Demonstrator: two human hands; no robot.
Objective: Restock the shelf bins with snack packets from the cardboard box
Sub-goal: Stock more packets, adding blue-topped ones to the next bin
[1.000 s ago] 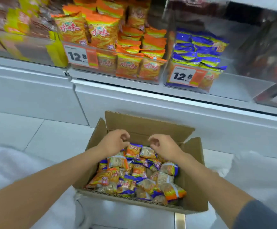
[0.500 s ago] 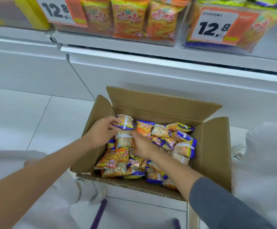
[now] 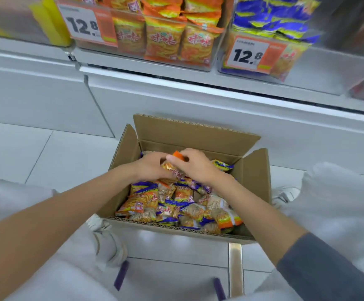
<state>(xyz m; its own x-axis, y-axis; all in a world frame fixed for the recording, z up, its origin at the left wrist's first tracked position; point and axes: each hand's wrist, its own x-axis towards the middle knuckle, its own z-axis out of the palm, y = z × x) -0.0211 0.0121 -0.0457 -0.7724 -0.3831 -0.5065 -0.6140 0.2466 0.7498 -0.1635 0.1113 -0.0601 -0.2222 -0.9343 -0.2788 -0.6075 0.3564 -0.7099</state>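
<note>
Both hands at far end of box (image 3: 198, 131). Left hand (image 3: 151, 169) and right hand (image 3: 196, 168) have fingers curled round orange packet (image 3: 173, 170) between them. Tip: grab few together, squeeze gently, lift straight to orange bin (image 3: 176, 61) above.

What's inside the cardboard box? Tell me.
Snack packets fill the cardboard box. Left hand and right hand hold an orange packet at the back; the floor is covered.

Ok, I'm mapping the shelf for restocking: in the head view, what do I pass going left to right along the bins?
Along the shelf: yellow bin edge → left price tag → orange packets → blue packets. The right price tag overlaps the blue packets, so it is left out.
</note>
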